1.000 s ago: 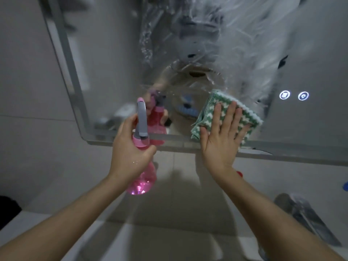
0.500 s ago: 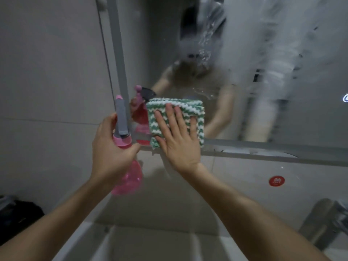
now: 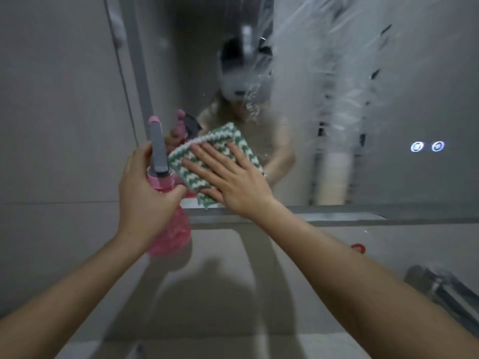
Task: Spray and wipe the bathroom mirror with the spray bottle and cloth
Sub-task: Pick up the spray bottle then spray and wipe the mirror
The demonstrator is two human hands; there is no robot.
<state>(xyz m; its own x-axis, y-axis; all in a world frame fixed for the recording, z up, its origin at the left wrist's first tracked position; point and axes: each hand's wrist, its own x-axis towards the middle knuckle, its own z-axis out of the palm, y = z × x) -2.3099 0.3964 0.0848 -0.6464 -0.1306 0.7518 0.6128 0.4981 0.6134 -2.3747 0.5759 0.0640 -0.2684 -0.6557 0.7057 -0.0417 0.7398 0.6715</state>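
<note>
The wall mirror [image 3: 337, 125] fills the upper right, streaked with wet smears and droplets. My right hand [image 3: 228, 177] presses a green-and-white zigzag cloth [image 3: 228, 137] flat against the glass near the mirror's lower left corner, fingers straight. My left hand [image 3: 145, 187] grips the neck of a pink spray bottle [image 3: 173, 231] with a grey trigger head [image 3: 158, 149], held upright just left of the cloth, in front of the mirror frame.
The mirror's grey frame [image 3: 337, 216] runs along its bottom edge. Two lit touch buttons [image 3: 427, 146] glow on the glass at right. A chrome faucet [image 3: 440, 291] stands at lower right. A red sticker [image 3: 359, 247] sits on the tiled wall [image 3: 51, 125].
My right hand has slid the cloth leftward along the lower glass, then slightly up and tilted. The bottle stays in my left hand beside it.
</note>
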